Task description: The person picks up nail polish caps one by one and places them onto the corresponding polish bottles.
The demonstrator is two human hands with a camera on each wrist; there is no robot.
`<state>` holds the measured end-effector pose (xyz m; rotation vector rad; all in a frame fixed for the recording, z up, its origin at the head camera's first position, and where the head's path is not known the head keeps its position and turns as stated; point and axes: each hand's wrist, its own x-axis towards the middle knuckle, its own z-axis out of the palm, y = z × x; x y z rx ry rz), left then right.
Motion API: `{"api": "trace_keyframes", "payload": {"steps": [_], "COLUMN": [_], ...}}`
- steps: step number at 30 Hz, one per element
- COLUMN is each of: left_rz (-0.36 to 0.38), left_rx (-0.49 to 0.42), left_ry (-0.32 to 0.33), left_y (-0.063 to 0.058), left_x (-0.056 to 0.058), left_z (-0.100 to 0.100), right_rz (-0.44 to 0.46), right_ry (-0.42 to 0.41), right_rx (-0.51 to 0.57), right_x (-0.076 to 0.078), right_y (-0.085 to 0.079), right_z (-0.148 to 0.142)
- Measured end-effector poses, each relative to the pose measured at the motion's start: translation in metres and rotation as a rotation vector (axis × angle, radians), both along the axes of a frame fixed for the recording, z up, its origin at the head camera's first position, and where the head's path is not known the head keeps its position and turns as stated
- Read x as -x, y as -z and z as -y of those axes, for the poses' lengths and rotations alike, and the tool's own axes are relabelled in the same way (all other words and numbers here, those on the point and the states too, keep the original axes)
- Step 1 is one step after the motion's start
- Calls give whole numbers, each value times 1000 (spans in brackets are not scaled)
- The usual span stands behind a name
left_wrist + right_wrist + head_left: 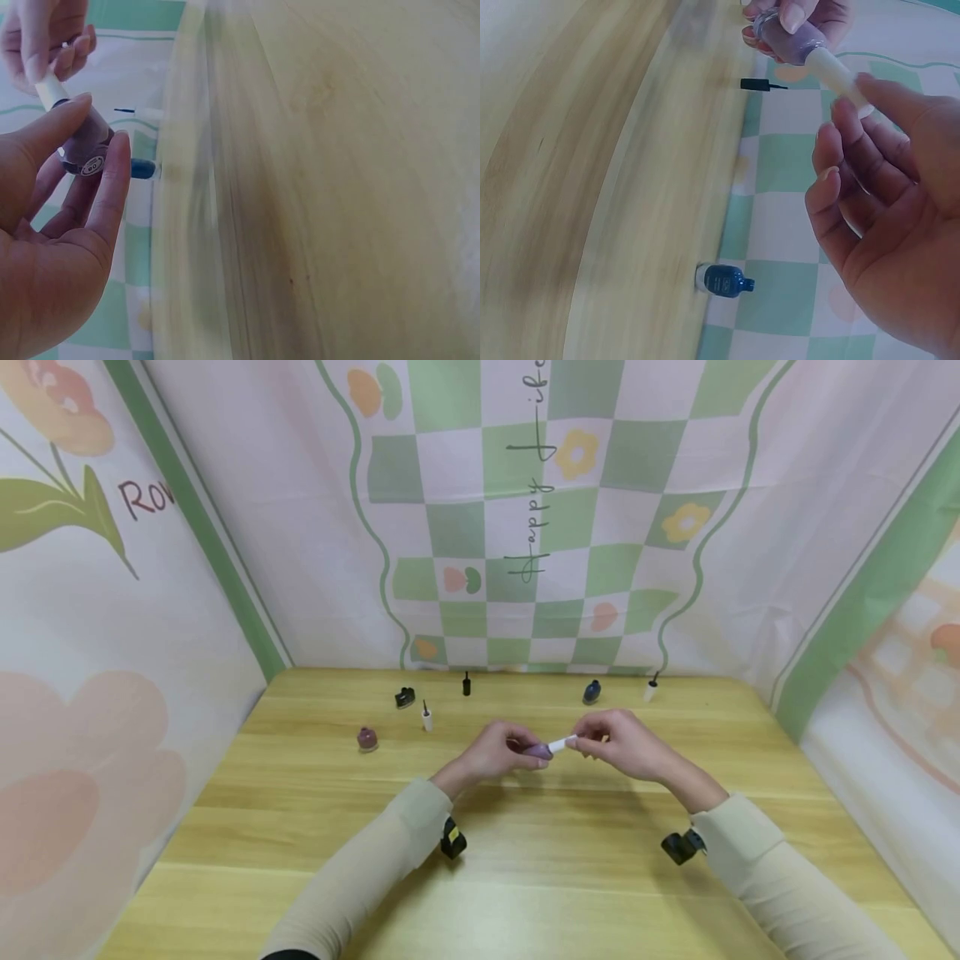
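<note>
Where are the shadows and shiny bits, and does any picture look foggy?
Head view: soft shadows beside both sleeves, a pale shine on the near table; left wrist view: dim and hazy; right wrist view: hazy too, but the purple bottle is recognisable.

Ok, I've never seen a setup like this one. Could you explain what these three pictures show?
There is no machine: just a person's bare left hand and right hand. The wide picture comes from a camera worn on the head; the others come from a small camera on the left wrist and another on the right. The left hand holds a purple nail polish bottle; the right pinches the white cap at its neck. On the table are a mauve bottle, a dark bottle, a blue bottle, two more white caps and a black cap.
</note>
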<state>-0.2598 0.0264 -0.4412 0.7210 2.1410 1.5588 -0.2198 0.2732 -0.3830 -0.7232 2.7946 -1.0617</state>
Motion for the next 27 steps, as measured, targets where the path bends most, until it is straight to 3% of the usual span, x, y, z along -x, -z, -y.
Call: {"api": "trace_keyframes", "payload": {"steps": [12, 27], "left_rz": [19, 7], "left_rx": [-14, -10], "left_ry": [-7, 2], "left_y": [2, 0], "left_x": [0, 1], "left_z": [0, 1], "right_rz": [-70, -43], "right_ry": [16, -44], "right_rx": [-19, -24], "right_x": [2, 0], "right_y": [2, -7], "right_z": [0, 0]}}
